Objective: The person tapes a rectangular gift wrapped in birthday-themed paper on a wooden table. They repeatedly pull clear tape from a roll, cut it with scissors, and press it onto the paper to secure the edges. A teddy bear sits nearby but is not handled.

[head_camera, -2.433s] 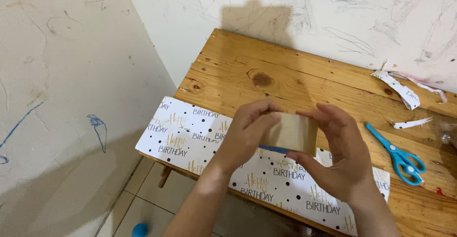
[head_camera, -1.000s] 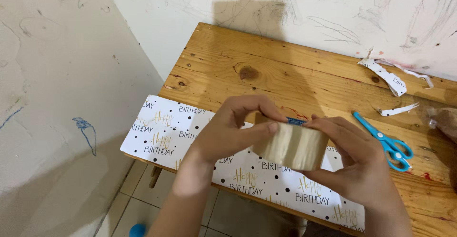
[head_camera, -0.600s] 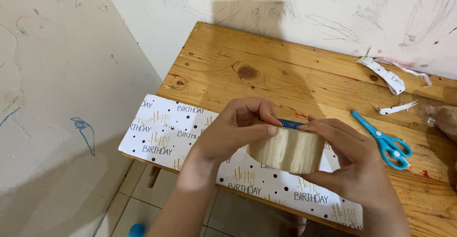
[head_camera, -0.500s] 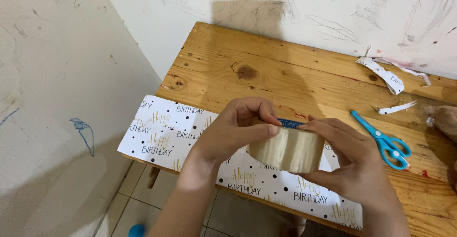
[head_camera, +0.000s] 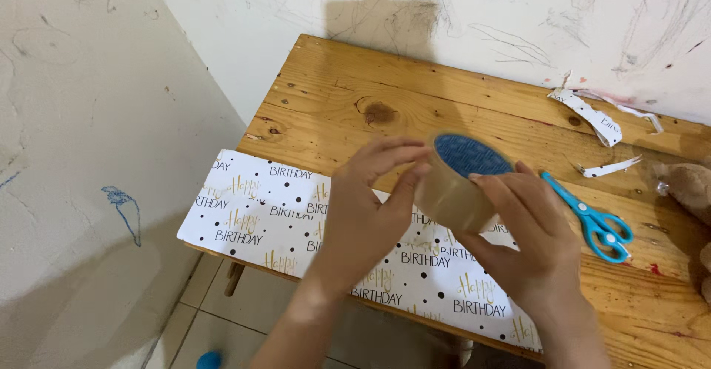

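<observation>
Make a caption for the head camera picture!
Both hands hold a tape roll above dotted wrapping paper.

I see a wooden plank table [head_camera: 355,95] pushed into a corner where two off-white walls meet; the back wall [head_camera: 459,13] is covered in pencil scribbles, the left wall [head_camera: 89,154] bears a blue crayon mark, and pale floor tiles [head_camera: 215,317] show below the table edge

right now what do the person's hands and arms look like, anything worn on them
Both are bare: the left hand and right hand show no gloves, rings or watch, and the forearms carry no sleeves as far as the frame reaches. The fingers are slim with short, unpainted nails.
</observation>
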